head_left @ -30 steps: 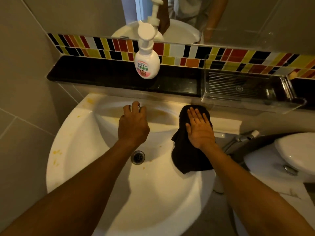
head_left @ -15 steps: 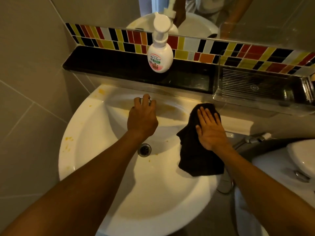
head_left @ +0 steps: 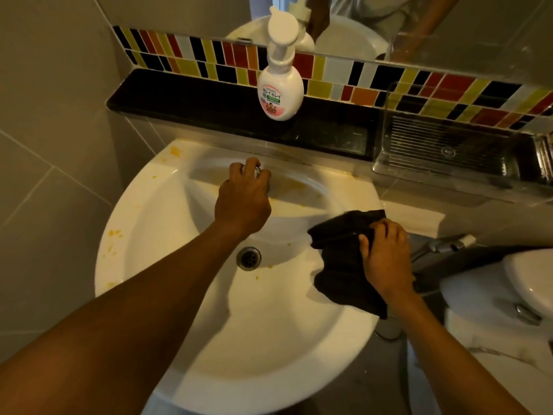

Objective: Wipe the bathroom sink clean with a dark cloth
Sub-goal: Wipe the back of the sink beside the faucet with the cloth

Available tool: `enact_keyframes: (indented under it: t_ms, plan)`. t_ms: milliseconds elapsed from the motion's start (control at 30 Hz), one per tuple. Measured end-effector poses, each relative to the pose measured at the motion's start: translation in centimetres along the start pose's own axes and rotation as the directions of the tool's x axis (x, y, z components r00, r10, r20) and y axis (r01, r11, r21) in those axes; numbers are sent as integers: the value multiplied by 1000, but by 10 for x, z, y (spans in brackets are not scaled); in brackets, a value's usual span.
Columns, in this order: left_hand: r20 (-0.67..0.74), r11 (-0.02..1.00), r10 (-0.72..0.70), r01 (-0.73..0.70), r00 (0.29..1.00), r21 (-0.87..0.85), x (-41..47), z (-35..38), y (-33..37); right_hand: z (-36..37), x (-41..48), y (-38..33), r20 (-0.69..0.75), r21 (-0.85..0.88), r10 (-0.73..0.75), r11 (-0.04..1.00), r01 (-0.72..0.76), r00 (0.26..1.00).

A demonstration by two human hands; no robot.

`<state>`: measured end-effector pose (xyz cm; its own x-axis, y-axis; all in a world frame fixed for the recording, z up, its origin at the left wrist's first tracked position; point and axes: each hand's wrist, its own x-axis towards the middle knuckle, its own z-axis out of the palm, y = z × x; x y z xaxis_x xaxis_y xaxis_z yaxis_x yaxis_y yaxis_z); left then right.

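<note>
1. A white round sink (head_left: 185, 295) fills the middle of the view, seen from above, with a metal drain (head_left: 248, 258) near the centre of the bowl.
2. Yellow-orange stains (head_left: 113, 235) dot the left rim, the back left corner and the back wall of the bowl; a few small specks lie near the drain.
3. The left hand (head_left: 242, 199) reaches across the bowl to the back rim, fingers curled around a small metal tap (head_left: 256, 172); most of the tap is hidden under the hand, so how firmly it is gripped cannot be told.
4. The right hand (head_left: 386, 259) is on the right rim of the sink, fingers bent and closed over a bunched fold of a dark cloth (head_left: 341, 256).
5. The cloth lies on the right rim; its lower part hangs past the sink's outer edge, its left part reaches toward the bowl.
6. Behind the sink runs a black ledge (head_left: 185, 106) with a white pump soap bottle (head_left: 280, 91) standing upright on it.
7. A clear plastic tray (head_left: 449, 151) sits on the ledge to the right.
8. Above the ledge is a strip of coloured tiles (head_left: 344, 73), then a mirror (head_left: 478, 31).
9. A white toilet (head_left: 508, 289) shows at the right edge.
</note>
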<state>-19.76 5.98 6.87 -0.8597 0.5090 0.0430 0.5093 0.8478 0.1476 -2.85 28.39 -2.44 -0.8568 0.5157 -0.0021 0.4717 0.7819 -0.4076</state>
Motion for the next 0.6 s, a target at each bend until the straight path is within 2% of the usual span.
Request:
enact_keyframes:
  t_ms: [100, 200, 433, 600]
  plan:
    - [-6, 1000, 5, -5, 1000, 0, -1, 0, -1, 3, 17, -8, 61, 54, -89, 995, 85, 994]
    - [-5, 1000, -12, 12, 1000, 3, 0, 3, -4, 7, 40, -19, 124, -37, -159, 986, 165, 979]
    - [-19, 1000, -9, 9, 1000, 0, -1, 1, 3, 27, 94, -64, 170, -182, -309, 923, 338, 936]
    - [-16, 1000, -15, 15, 1000, 10, -1, -1, 2, 28, 101, -64, 298, -270, -442, 811, 519, 846]
